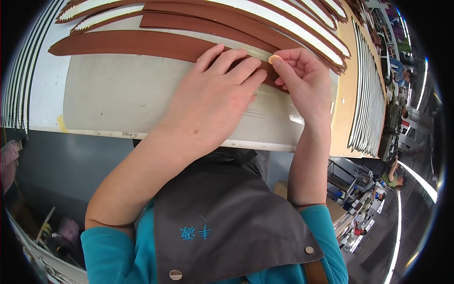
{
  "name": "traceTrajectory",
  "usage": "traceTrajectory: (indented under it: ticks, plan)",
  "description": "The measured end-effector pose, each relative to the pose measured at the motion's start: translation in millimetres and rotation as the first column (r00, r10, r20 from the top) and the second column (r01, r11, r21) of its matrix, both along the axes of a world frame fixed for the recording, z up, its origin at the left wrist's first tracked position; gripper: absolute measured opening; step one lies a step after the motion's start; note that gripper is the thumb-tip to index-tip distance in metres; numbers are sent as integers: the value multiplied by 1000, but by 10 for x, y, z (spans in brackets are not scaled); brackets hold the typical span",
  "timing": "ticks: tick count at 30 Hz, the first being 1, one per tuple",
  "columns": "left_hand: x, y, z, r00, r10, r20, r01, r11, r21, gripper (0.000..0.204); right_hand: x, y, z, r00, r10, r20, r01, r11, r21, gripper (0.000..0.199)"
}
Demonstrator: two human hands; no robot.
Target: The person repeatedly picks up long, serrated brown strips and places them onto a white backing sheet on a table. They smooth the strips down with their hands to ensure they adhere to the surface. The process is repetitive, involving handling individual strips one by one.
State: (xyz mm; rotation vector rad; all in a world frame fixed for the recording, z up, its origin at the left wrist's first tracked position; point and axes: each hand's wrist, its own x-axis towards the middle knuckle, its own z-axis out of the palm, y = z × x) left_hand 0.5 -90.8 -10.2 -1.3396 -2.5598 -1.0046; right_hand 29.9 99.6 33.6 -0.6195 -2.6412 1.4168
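A long brown leather-like strip (127, 42) lies across the grey work mat, its left end tapering to a point. My left hand (213, 94) rests over its right part, palm down, with the fingers stretched out and spread on it. Close by on the right, my right hand (305, 80) is closed in a pinch above the strip's right portion. A small pale orange piece (274, 59) shows at the right thumb's tip; whether it is held or worn there I cannot tell. The fingers hide part of the strip beneath them.
Several brown strips with white faces and jagged ends (302, 33) lie along the table's far side. Thin dark-and-white strips stand in rows at the left (21, 71) and right (366, 94). The table's near edge (109, 133) runs before my apron (227, 213). People work farther right.
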Motion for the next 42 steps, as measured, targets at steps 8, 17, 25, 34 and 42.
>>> traceTrajectory:
  ticks: [8,17,25,34,42]
  plan:
    - [-6,-15,-24,1000,-2,-4,2,1000,21,38,-21,2,-104,1000,6,-28,-6,1000,-1,15]
    - [3,-4,-23,1000,6,-4,-6,1000,8,38,-42,-6,-139,999,-19,-51,19,1000,5,12]
    - [-2,-15,-33,1000,14,24,-15,999,51,39,145,28,23,989,-107,-103,87,980,-181,13]
    - [-16,-17,-29,1000,16,14,-17,997,73,41,305,-99,-164,995,-27,-91,19,995,-98,8]
    - [-20,-18,-31,1000,15,15,-16,997,75,39,292,-117,-177,997,-29,-69,27,999,-36,7]
